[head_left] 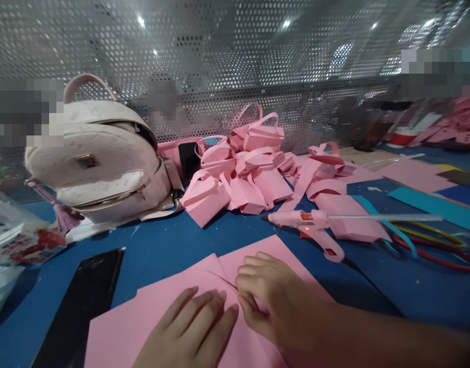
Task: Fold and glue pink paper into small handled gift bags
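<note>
Pink paper sheets lie overlapping on the blue table in front of me, with a narrow slit or flap edge near their middle. My left hand rests flat on the paper, its fingers stretched out. Close beside it, my right hand is closed in a pinch above the paper. A thin, dark-edged line runs out from its fingertips toward the upper left; whether this is a paper edge or a separate thin piece, I cannot tell. A pink glue gun with a clear glue stick lies beyond my right hand.
Several small pink paper bags are heaped at the back. A white backpack stands at the left, near a black phone. Red-handled scissors and a turquoise strip lie at the right. A perforated metal panel rises behind.
</note>
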The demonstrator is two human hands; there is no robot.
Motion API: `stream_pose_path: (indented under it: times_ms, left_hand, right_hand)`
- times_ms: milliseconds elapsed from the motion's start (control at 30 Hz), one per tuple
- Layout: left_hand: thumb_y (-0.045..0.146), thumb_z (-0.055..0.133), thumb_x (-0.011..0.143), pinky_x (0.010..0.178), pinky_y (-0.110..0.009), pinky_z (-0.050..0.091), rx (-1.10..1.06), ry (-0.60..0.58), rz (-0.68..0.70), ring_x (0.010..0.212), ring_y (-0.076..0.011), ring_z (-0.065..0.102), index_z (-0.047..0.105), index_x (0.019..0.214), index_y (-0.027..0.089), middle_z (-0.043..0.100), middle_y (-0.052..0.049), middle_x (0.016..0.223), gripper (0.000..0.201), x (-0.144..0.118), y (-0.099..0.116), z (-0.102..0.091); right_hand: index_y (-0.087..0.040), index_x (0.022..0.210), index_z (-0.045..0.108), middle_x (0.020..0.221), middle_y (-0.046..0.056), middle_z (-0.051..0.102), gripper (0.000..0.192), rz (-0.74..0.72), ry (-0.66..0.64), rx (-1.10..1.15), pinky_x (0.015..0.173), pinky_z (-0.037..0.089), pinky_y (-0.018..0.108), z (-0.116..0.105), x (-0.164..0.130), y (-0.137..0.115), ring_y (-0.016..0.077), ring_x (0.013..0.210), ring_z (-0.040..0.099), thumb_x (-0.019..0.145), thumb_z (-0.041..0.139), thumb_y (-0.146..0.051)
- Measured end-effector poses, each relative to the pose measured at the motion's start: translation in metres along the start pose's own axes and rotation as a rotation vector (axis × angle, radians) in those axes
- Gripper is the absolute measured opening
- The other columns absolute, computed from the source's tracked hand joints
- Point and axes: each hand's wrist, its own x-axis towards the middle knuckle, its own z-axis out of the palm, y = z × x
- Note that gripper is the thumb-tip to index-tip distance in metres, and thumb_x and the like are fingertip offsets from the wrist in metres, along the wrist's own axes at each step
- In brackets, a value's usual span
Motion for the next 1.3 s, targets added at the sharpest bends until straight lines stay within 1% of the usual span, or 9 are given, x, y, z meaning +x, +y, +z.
stream_pose_path:
  times_ms: [367,500,700,800,933,1033,1133,1200,1300]
  left_hand:
    - [0.045,0.041,0.106,0.115,-0.030,0.034,0.006,-0.003,-0.003,0.113,-0.0167,0.059,0.067,0.128,0.021,0.072,-0.001,0.116,0.042,-0.002,0.000,0.002]
    - [0.048,0.045,0.104,0.104,-0.030,0.046,0.008,-0.026,0.013,0.112,-0.0183,0.060,0.062,0.133,0.020,0.070,-0.003,0.120,0.044,-0.008,0.002,0.005]
    - [0.017,0.046,0.099,0.095,-0.029,0.055,-0.132,-0.068,-0.141,0.116,-0.0212,0.061,0.053,0.139,0.011,0.064,-0.013,0.127,0.041,0.003,0.002,-0.009]
    - [0.015,0.050,0.095,0.108,-0.036,0.048,-0.156,-0.038,-0.232,0.136,-0.0261,0.048,0.045,0.144,0.009,0.051,-0.019,0.145,0.049,0.015,-0.004,-0.026]
    - [0.020,0.056,0.094,0.118,-0.047,0.036,-0.258,-0.096,-0.295,0.140,-0.0271,0.044,0.040,0.144,0.018,0.047,-0.016,0.150,0.052,0.028,-0.013,-0.043]
    - [0.015,0.058,0.092,0.122,-0.054,0.022,-0.416,-0.169,-0.313,0.132,-0.0249,0.051,0.052,0.119,0.025,0.057,-0.009,0.139,0.029,0.032,-0.011,-0.046]
    - [0.014,0.063,0.089,0.124,-0.055,0.010,-0.629,-0.262,-0.401,0.099,-0.0170,0.063,0.050,0.093,0.023,0.066,0.001,0.101,0.016,0.036,-0.006,-0.045]
    - [0.018,0.069,0.086,0.119,-0.052,0.024,-0.766,-0.309,-0.520,0.085,-0.0149,0.060,0.049,0.088,0.022,0.062,0.004,0.088,0.020,0.041,-0.003,-0.044]
    - [0.022,0.072,0.081,0.088,-0.034,0.045,-0.967,-0.296,-0.720,0.084,-0.0162,0.055,0.051,0.085,0.021,0.059,0.002,0.087,0.021,0.049,-0.008,-0.047]
  right_hand:
    - [-0.021,0.066,0.033,0.063,-0.002,0.046,0.024,-0.013,0.092,-0.040,0.068,0.031,0.032,0.008,-0.003,0.000,0.0156,0.066,0.040,0.078,0.050,-0.010]
    - [-0.022,0.068,0.030,0.065,-0.003,0.045,0.027,-0.077,0.032,0.069,0.072,0.034,0.031,-0.003,-0.002,0.007,0.0148,0.067,0.041,0.085,0.050,-0.015]
    - [-0.021,0.068,0.035,0.072,-0.004,0.048,0.028,-0.027,-0.171,0.172,0.070,0.036,0.029,-0.028,0.000,0.003,0.0137,0.070,0.046,0.075,0.059,-0.010]
    - [-0.021,0.071,0.040,0.075,-0.004,0.053,0.021,0.026,-0.240,0.273,0.065,0.036,0.026,-0.035,0.000,-0.004,0.0136,0.072,0.050,0.080,0.057,-0.013]
    - [-0.021,0.074,0.041,0.069,-0.006,0.049,0.018,0.114,-0.295,0.455,0.058,0.034,0.023,-0.034,-0.002,-0.014,0.0107,0.064,0.047,0.085,0.054,-0.016]
    - [-0.021,0.078,0.045,0.067,-0.008,0.047,0.014,0.148,-0.292,0.649,0.056,0.034,0.021,-0.031,-0.004,-0.019,0.0094,0.062,0.044,0.084,0.053,-0.012]
    - [-0.019,0.088,0.056,0.072,-0.006,0.053,0.009,0.136,-0.262,0.766,0.059,0.036,0.021,-0.031,-0.005,-0.022,0.0098,0.065,0.046,0.084,0.054,-0.011]
    - [-0.018,0.092,0.061,0.075,-0.005,0.054,0.013,0.121,-0.233,0.825,0.060,0.036,0.021,-0.031,-0.005,-0.022,0.0101,0.067,0.047,0.083,0.056,-0.010]
    - [-0.017,0.090,0.062,0.074,-0.005,0.052,0.007,0.135,-0.191,0.991,0.062,0.034,0.022,-0.030,-0.003,-0.020,0.0104,0.067,0.045,0.085,0.064,-0.020]
